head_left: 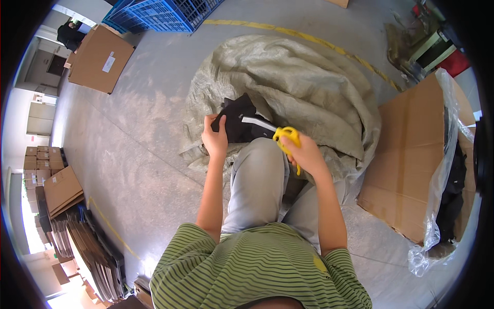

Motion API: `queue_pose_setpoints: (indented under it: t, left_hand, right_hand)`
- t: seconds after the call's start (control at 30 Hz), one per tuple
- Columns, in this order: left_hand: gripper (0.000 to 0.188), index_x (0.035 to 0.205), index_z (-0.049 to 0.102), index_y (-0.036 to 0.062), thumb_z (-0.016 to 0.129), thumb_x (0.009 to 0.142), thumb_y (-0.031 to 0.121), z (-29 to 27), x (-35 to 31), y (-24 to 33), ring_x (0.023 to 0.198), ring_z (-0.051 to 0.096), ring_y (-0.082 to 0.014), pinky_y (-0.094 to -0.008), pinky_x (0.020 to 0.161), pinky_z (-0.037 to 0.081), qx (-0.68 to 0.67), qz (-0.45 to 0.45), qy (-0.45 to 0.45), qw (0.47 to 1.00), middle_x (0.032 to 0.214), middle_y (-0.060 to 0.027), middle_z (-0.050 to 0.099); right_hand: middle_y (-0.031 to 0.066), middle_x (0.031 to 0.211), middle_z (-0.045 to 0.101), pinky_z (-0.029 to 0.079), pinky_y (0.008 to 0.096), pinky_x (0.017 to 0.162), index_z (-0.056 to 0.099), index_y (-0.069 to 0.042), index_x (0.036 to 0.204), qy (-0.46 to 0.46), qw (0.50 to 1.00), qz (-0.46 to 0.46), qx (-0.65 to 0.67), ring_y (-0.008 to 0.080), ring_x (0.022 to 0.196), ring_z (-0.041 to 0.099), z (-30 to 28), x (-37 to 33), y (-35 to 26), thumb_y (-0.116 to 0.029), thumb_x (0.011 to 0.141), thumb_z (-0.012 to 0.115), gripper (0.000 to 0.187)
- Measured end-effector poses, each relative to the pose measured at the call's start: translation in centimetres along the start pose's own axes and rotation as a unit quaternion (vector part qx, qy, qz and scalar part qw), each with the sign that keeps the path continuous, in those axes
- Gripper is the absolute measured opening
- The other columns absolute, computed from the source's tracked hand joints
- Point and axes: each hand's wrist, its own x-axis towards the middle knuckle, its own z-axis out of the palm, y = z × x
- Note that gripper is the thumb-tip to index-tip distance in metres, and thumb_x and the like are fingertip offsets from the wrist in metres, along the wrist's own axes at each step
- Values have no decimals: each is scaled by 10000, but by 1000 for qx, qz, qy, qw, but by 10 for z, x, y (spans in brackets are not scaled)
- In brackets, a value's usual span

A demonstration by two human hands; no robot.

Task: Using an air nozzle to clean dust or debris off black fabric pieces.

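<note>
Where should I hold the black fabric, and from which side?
Probably the left edge of the black fabric, from the left: the left hand pinches that thin edge, while the yellow tool in the right hand crowds its right side.

Cloth (231, 126): black
Hand tool (286, 136): yellow
Sheet (319, 92): greyish beige
Trousers (253, 180): pale grey
Shirt (247, 265): green, dark stripes
Crate (163, 16): blue

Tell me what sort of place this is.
Probably a warehouse or workshop: the blue plastic crate, stacked flat cardboard and yellow floor line point to it.
</note>
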Motion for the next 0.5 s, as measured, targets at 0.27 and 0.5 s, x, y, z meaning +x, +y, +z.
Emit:
queue_pose_setpoints:
  t: [0.27,0.5]
  left_hand:
    - [197,996,512,-27,494,849,103,-13,21,-81,566,430,-122,-237,473,367,-829,-505,-117,211,748,-22,503]
    - [356,1106,545,-9,529,868,255,-12,12,-76,738,579,-141,-241,659,463,-528,-378,-392,651,864,-58,612]
  right_hand:
    - [19,620,534,406,253,451,579,-19,940,-158,986,57,26,94,485,495,10,-2,1,-407,837,571,401]
    - [1,612,500,385,224,427,557,-26,934,-27,989,-22,141,67,467,455,5,0,5,-363,864,561,344]
